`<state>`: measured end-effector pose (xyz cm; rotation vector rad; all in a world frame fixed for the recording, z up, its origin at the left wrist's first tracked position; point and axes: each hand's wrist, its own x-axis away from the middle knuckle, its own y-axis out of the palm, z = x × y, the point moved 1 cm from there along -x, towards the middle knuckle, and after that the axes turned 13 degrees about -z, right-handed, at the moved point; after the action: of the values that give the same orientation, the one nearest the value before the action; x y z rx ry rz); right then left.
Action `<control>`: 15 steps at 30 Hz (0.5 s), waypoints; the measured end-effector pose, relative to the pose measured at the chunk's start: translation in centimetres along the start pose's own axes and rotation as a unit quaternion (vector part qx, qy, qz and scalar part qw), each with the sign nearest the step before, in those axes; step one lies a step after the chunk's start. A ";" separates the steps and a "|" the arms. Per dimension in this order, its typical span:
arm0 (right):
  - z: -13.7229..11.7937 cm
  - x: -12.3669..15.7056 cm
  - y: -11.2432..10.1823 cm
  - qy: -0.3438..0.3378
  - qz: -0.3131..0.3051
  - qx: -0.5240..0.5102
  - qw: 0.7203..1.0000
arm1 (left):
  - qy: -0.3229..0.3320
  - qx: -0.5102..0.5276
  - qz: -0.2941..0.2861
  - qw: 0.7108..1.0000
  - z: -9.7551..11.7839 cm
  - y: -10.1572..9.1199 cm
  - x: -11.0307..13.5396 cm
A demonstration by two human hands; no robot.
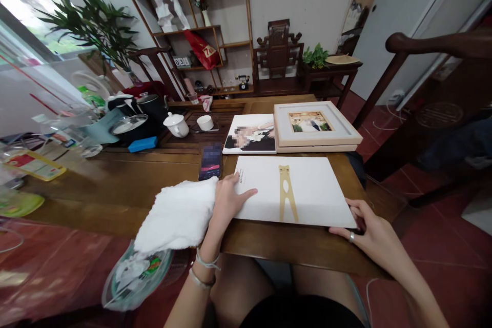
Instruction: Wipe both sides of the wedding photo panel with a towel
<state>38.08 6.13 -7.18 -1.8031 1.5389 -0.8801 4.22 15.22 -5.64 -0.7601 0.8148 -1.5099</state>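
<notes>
A flat white panel [259, 189] lies on the wooden table right before me. On its face is a gold, A-shaped piece [286, 192] like an easel leg, and small dark script shows near the left edge. My left hand [230, 196] rests over the panel's left edge, thumb stretched out across the surface and fingers apart. At the near right corner, my right hand [359, 223] grips the panel, its thumb along the front edge and its fingers curled at the side, partly hidden. Beside my left wrist is a folded white towel [177, 212].
Behind the panel lie a photo print [251, 136], stacked picture frames [284, 136] and a phone [210, 161]. A white teapot [177, 125], a cup [205, 122] and a blue block [143, 144] stand left. A bin [134, 277] sits below the table edge.
</notes>
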 end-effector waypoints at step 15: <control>-0.6 -1.0 -2.5 -0.043 -0.033 0.102 0.993 | 0.114 -0.050 0.065 0.990 1.3 0.1 3.6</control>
<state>38.95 7.45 -4.91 -1.7289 1.2939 -0.9425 5.04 11.58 -4.99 -0.6010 1.0965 -1.4642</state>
